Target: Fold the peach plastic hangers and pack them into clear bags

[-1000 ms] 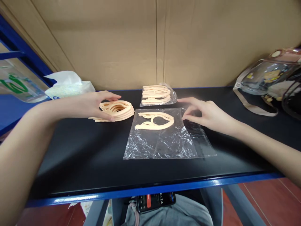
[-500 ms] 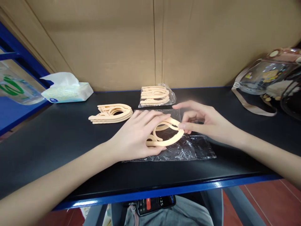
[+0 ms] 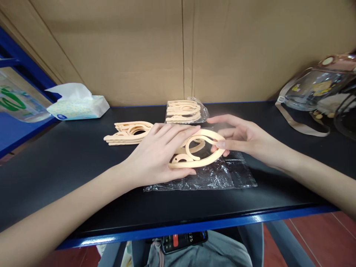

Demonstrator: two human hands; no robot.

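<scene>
A cream folding hanger, folded up, is tilted above a clear plastic bag. My left hand lies across its left part, thumb along the near edge and fingers over the far edge. My right hand pinches the rounded right end between thumb and fingers, its index finger stretched out. Beneath, partly hidden, another cream hanger shows over the bag. To the left lies a stack of folded hangers, its right end behind my left hand. Farther back, several more hangers lie in clear wrapping.
A tissue pack stands at the back left, near a clear bottle by the blue frame. At the right lie a transparent bottle and its strap. A phone rests on the lap below the table edge.
The upper hanger has been lifted and moved slightly right by both hands. More of the hanger beneath shows. The view has shifted a little.
</scene>
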